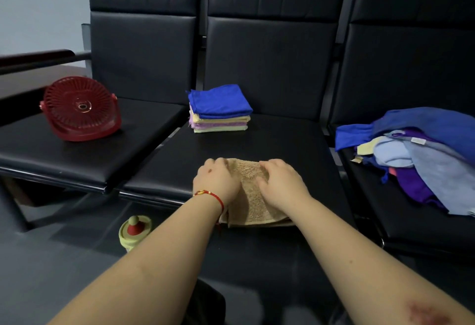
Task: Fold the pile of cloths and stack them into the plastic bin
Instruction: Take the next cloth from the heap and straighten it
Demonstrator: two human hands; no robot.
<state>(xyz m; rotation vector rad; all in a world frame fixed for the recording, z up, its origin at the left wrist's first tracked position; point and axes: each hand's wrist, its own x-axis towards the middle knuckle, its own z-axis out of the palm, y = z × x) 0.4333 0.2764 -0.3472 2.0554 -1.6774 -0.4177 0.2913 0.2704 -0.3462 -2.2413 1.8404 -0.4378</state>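
While both hands press it flat, left hand (217,180) and right hand (281,183), the tan cloth (253,196) is mid-fold on the middle seat (295,144); each grip is loosely curled on it. Next, probably transfer to the folded stack (219,110); no bin is seen.

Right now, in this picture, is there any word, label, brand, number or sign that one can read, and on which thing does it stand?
No text can be read.
White sewn tag on a grey-blue cloth in the unfolded pile: too small and blurred to read, if it bears any print.
Red fan: no lettering shows.
Folded stack, tan cloth, yellow container: no text shows.
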